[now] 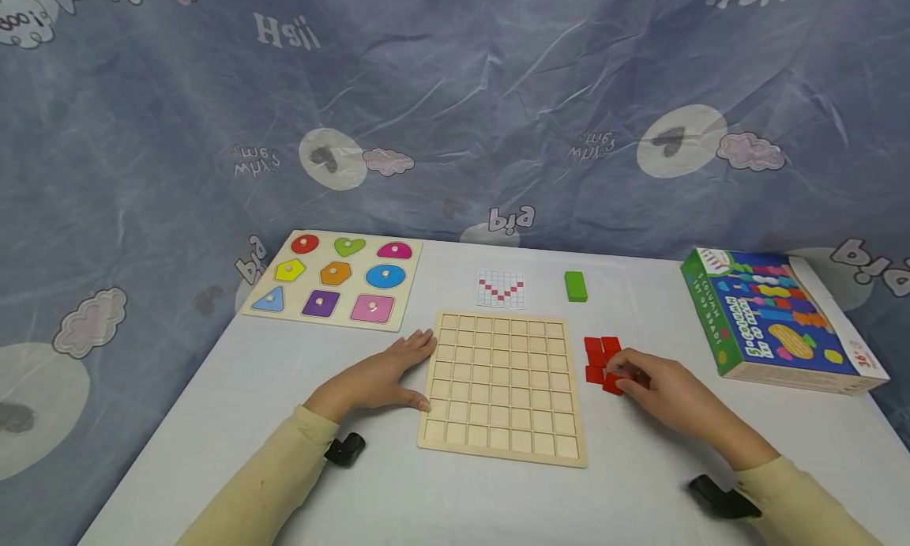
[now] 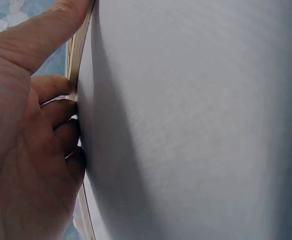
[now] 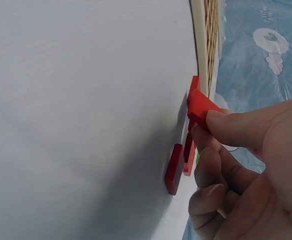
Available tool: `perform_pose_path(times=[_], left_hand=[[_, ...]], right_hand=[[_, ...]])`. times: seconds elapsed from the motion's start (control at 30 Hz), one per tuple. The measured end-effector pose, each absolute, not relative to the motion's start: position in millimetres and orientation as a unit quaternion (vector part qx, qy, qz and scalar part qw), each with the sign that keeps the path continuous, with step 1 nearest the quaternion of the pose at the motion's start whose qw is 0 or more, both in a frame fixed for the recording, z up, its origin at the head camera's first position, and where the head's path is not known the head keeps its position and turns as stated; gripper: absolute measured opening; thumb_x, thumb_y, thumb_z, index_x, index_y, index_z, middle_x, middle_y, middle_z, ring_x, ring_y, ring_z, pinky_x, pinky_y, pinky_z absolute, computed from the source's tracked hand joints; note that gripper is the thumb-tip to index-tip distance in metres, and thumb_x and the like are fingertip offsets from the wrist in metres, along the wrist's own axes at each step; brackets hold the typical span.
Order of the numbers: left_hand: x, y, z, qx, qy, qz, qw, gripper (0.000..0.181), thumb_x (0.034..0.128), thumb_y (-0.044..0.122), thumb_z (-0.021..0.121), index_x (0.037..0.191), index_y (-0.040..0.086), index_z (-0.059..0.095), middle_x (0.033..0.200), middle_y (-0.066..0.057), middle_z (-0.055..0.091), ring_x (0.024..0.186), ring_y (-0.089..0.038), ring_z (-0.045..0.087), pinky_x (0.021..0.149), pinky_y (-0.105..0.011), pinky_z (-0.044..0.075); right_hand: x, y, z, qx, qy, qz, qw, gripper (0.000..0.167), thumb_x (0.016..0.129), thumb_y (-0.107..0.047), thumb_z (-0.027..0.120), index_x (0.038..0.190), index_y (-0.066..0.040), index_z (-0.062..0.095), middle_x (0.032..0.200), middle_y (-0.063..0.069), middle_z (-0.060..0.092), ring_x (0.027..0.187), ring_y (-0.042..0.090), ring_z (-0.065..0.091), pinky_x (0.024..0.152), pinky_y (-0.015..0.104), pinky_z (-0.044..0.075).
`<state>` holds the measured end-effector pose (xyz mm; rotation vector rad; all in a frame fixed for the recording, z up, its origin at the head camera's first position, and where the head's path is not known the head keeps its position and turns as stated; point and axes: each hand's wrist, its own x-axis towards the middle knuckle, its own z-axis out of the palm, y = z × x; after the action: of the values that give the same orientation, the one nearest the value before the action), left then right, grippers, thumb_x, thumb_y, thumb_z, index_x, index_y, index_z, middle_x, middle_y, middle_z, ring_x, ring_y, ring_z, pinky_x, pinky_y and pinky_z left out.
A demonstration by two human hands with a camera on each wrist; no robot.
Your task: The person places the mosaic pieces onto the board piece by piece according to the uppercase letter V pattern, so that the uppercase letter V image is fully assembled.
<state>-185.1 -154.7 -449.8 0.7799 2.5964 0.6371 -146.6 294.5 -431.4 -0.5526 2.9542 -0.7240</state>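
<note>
A square wooden grid board (image 1: 501,384) lies on the white table, its cells bare. Along its left edge rests my left hand (image 1: 384,376), fingers extended and thumb apart; in the left wrist view the fingertips (image 2: 74,162) touch the board's rim (image 2: 80,55). Right of the board, several red square tiles (image 1: 593,346) lie grouped together. My right hand (image 1: 661,388) is over them, and in the right wrist view it pinches one red tile (image 3: 200,107) between thumb and finger. Other red tiles (image 3: 174,170) show below the held one.
Behind the board lies a small card (image 1: 501,301) with a red V pattern on a grid. A green block (image 1: 576,287) is to its right. A shape puzzle board (image 1: 291,295) sits at the back left, and a colourful box (image 1: 789,317) at the right.
</note>
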Motion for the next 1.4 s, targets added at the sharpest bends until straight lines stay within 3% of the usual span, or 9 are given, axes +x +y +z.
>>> perform_pose_path(times=[0.3, 1.03, 1.27, 1.4], left_hand=[[-185, -155, -449, 0.275, 0.915, 0.230, 0.183, 0.109, 0.0787, 0.050, 0.084, 0.162, 0.012, 0.025, 0.170, -0.004, 0.015, 0.157, -0.023, 0.008, 0.127, -0.040, 0.013], [-185, -155, -449, 0.271, 0.915, 0.237, 0.181, 0.107, 0.0789, 0.047, 0.085, 0.162, 0.012, 0.027, 0.170, -0.004, 0.016, 0.157, -0.022, 0.009, 0.128, -0.039, 0.012], [-185, -156, -451, 0.276, 0.914, 0.241, 0.177, 0.107, 0.0788, 0.047, 0.085, 0.162, 0.012, 0.027, 0.170, -0.004, 0.017, 0.157, -0.022, 0.009, 0.128, -0.040, 0.012], [-184, -156, -450, 0.274, 0.915, 0.239, 0.177, 0.107, 0.0784, 0.048, 0.085, 0.162, 0.012, 0.027, 0.170, -0.003, 0.017, 0.157, -0.022, 0.009, 0.127, -0.040, 0.012]], right_hand=[[-147, 289, -427, -0.192, 0.940, -0.282, 0.025, 0.025, 0.093, -0.004, 0.072, 0.112, -0.020, 0.068, 0.088, -0.008, 0.059, 0.079, 0.011, 0.052, 0.064, 0.023, 0.047], [-147, 250, -431, -0.213, 0.909, -0.357, 0.038, 0.025, 0.092, -0.006, 0.074, 0.115, -0.018, 0.072, 0.092, -0.009, 0.066, 0.080, 0.009, 0.058, 0.067, 0.023, 0.052], [-147, 238, -434, -0.224, 0.895, -0.385, 0.031, 0.026, 0.091, -0.006, 0.076, 0.114, -0.019, 0.073, 0.102, -0.007, 0.071, 0.081, 0.007, 0.060, 0.071, 0.022, 0.055], [-146, 230, -434, -0.226, 0.896, -0.381, 0.027, 0.026, 0.092, -0.008, 0.076, 0.113, -0.021, 0.074, 0.102, -0.009, 0.071, 0.076, 0.008, 0.058, 0.066, 0.021, 0.052]])
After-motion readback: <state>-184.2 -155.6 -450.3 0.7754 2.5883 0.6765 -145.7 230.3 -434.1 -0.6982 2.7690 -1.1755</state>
